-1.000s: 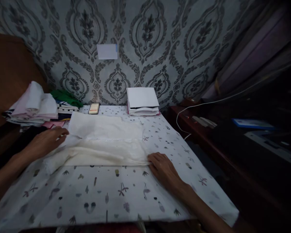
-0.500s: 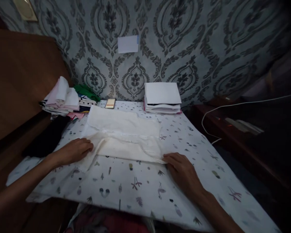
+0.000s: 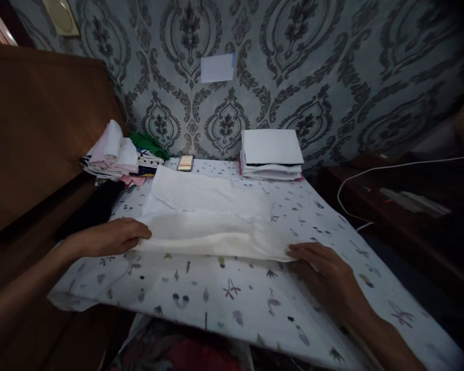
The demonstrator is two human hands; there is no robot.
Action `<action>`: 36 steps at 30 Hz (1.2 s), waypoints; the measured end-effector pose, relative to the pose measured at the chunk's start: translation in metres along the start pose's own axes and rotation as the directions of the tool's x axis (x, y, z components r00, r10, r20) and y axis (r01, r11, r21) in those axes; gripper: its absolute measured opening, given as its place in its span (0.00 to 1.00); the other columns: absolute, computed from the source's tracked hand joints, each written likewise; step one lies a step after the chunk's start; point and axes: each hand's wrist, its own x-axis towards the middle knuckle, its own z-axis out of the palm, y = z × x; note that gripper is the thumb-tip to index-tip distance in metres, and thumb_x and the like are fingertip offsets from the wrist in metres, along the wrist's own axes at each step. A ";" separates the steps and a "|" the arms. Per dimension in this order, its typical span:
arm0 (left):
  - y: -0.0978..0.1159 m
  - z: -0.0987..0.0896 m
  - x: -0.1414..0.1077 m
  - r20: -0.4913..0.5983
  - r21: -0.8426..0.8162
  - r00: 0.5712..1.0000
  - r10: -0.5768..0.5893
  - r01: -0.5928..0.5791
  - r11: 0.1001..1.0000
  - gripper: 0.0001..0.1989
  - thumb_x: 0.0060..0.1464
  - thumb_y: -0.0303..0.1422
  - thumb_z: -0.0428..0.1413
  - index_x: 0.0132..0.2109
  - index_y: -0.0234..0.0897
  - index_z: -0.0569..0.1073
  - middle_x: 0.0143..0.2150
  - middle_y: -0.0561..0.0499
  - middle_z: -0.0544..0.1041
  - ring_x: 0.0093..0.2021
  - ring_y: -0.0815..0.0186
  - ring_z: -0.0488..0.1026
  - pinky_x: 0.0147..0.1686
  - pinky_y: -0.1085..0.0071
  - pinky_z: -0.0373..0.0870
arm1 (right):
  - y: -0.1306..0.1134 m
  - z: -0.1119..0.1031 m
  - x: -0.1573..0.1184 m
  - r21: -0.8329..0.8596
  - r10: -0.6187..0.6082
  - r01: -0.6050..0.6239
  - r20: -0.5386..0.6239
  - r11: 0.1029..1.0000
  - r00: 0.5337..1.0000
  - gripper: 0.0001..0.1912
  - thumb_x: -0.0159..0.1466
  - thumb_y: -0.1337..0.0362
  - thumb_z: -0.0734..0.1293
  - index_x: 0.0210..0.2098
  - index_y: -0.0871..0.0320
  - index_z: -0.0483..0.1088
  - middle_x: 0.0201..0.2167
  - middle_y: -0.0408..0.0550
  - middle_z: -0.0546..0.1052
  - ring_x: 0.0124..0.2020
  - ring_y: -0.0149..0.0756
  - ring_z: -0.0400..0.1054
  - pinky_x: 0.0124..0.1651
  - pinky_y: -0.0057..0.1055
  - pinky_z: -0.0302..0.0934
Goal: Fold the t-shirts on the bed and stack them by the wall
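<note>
A thin white cloth [image 3: 212, 234] lies partly folded on the patterned table cover [image 3: 212, 288], its near edge drawn into a fairly straight line. My left hand [image 3: 119, 237] pinches the cloth's near left corner, fingers closed. At the opposite end, my right hand [image 3: 325, 260] has its thumb and fingers closed on the near right corner. The far layer of the cloth rests flat, with a frayed edge running across its middle.
Folded clothes [image 3: 116, 152] are piled at the back left beside a black garment [image 3: 95, 206]. A small patterned box [image 3: 185, 163] and a stack of white papers [image 3: 271, 153] stand by the wall. A white cable [image 3: 375, 171] loops at the right.
The near part of the cloth has been pulled wider and straighter, and its bunched left side is smoothed. My right hand has moved right with its corner. The view has shifted slightly.
</note>
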 end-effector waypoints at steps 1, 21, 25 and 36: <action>-0.005 -0.002 -0.005 0.006 -0.032 1.000 -0.007 0.008 0.999 0.19 0.59 0.31 0.46 0.51 0.41 0.76 0.53 0.47 0.79 0.54 0.60 0.74 0.56 0.68 0.67 | 0.004 -0.002 -0.003 0.002 0.001 -0.001 0.019 1.000 1.000 0.14 0.68 0.63 0.60 0.41 0.51 0.78 0.42 0.51 0.81 0.42 0.46 0.77 0.40 0.42 0.73; -0.072 0.067 0.129 -0.257 0.038 0.956 -0.142 0.157 0.987 0.33 0.68 0.49 0.33 0.72 0.39 0.51 0.75 0.44 0.48 0.75 0.57 0.42 0.70 0.47 0.39 | -0.088 0.082 0.126 0.111 -0.147 0.110 0.424 0.988 0.894 0.27 0.73 0.51 0.53 0.67 0.55 0.59 0.70 0.56 0.59 0.71 0.47 0.52 0.68 0.52 0.52; -0.096 0.064 0.121 -0.282 0.019 0.919 -0.275 0.291 0.956 0.33 0.68 0.48 0.34 0.72 0.36 0.50 0.75 0.41 0.47 0.75 0.55 0.43 0.68 0.43 0.41 | -0.076 0.108 0.114 0.023 -0.021 0.012 0.449 1.000 0.893 0.29 0.74 0.51 0.49 0.69 0.55 0.56 0.71 0.56 0.57 0.72 0.47 0.48 0.69 0.56 0.48; -0.017 0.074 0.088 -0.226 0.092 0.970 0.087 -0.068 0.993 0.32 0.69 0.49 0.36 0.73 0.40 0.49 0.76 0.43 0.45 0.75 0.59 0.42 0.70 0.53 0.43 | -0.072 0.105 0.103 0.034 -0.035 0.023 0.413 0.999 0.910 0.28 0.74 0.51 0.50 0.69 0.53 0.54 0.71 0.56 0.57 0.72 0.47 0.47 0.69 0.55 0.47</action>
